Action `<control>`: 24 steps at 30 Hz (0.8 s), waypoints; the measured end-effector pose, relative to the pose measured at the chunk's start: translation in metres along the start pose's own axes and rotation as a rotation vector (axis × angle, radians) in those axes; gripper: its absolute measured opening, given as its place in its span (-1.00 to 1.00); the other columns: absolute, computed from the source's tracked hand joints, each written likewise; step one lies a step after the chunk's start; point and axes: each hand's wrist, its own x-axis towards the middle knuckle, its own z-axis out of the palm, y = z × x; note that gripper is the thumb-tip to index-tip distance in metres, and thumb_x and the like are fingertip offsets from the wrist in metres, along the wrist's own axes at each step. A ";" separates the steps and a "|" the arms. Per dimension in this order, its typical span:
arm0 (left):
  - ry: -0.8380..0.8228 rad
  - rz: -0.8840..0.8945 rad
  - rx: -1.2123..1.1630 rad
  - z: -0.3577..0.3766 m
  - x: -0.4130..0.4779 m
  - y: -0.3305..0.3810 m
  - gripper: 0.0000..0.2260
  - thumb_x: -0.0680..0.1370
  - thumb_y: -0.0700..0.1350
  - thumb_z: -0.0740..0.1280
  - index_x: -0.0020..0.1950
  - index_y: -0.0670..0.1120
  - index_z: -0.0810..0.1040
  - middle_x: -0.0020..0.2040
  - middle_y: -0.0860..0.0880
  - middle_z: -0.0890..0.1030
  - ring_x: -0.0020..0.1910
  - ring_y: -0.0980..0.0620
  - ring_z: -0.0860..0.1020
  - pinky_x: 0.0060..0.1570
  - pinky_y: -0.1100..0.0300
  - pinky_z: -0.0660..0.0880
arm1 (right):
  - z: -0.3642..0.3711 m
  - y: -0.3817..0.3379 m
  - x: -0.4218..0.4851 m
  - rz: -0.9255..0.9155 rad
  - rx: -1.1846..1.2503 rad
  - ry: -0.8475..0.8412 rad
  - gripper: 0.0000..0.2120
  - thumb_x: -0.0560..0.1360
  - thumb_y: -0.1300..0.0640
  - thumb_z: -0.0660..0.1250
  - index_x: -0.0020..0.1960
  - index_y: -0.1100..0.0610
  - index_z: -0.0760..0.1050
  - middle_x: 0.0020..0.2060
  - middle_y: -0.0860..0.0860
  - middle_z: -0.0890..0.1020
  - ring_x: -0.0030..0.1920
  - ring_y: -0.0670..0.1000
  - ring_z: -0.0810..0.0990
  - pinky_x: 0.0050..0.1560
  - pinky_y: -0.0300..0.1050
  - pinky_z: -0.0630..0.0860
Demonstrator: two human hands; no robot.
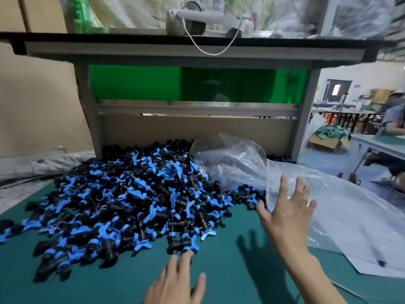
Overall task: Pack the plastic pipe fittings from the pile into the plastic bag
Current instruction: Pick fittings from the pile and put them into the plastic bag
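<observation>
Here, bag point(230, 163) mouth toward pile point(131, 194).

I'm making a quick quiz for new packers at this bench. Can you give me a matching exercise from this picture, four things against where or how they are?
Things:
1. pile of fittings
2. plastic bag
3. left hand
4. right hand

States:
A. open, reaching to the clear film's edge
B. spread across the green mat, black and blue
C. clear, lying crumpled at the right
D. open, at the pile's near edge

Pairs: 1-B, 2-C, 3-D, 4-A
</observation>
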 end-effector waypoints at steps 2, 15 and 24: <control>0.139 0.144 -0.100 0.034 0.004 0.022 -0.50 0.58 0.35 -0.02 0.43 0.14 0.11 0.19 0.04 0.28 0.07 0.12 0.45 -0.11 0.30 0.42 | 0.013 0.007 -0.005 0.062 -0.048 -0.112 -0.27 0.58 -0.01 0.23 0.61 0.11 -0.06 0.58 0.23 -0.01 0.56 0.25 0.03 0.50 0.24 0.09; 0.364 -0.328 -0.379 0.028 0.014 0.027 -0.91 0.60 0.03 0.13 0.03 0.25 0.35 -0.03 0.15 0.46 -0.11 0.13 0.52 -0.15 0.16 0.46 | -0.073 0.026 -0.096 -0.160 0.330 0.054 -0.74 0.47 0.03 0.31 0.10 -0.24 0.58 -0.16 -0.25 0.66 -0.26 -0.14 0.64 -0.18 -0.05 0.54; 0.393 -0.317 -1.076 0.029 0.019 0.019 -0.77 0.55 0.20 0.16 -0.08 0.19 0.57 -0.32 0.00 0.59 -0.40 0.12 0.51 -0.37 0.20 0.44 | -0.057 0.026 -0.024 -0.616 0.227 -0.204 -0.41 0.50 0.48 0.21 0.17 -0.17 0.61 0.25 -0.15 0.56 0.23 0.03 0.52 0.21 -0.01 0.45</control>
